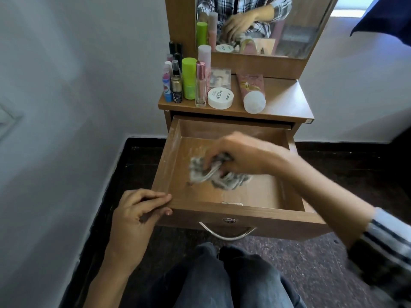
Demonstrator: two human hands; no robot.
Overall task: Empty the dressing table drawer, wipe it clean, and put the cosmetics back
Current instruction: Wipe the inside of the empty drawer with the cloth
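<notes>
Wood-grain laminate lined the open drawer (165, 165) as you worked a crumpled grey-striped cloth (213, 174) across its floor, the cosmetics (189, 83) all parked on the dressing table top (287, 101) behind it, near the mirror (295, 30). Your right hand (242, 155) was bunched around the cloth, fingers curled tight and pinching a wad of fabric against the drawer bottom, with loose folds trailing out to the left and blurred by motion. Your left hand (139, 208) steadied the drawer at its near left corner, fingers (155, 197) pressed together and lying along the front edge, thumb tucked against the face below; it gripped nothing else. Pale powdery streaks showed on the left wall and on the floor beside the cloth, so the wipe looked only partly done. Risk lay mainly in the reach: a hard push toward the back could slide the drawer inward and catch your left fingertips at the frame, or jolt the table and topple the crowded upright bottles, the tall clear one (200, 85) at the table's front edge likeliest to fall. A loose fold might also snag the small metal lock fitting (232, 203) inside the drawer's front wall.
</notes>
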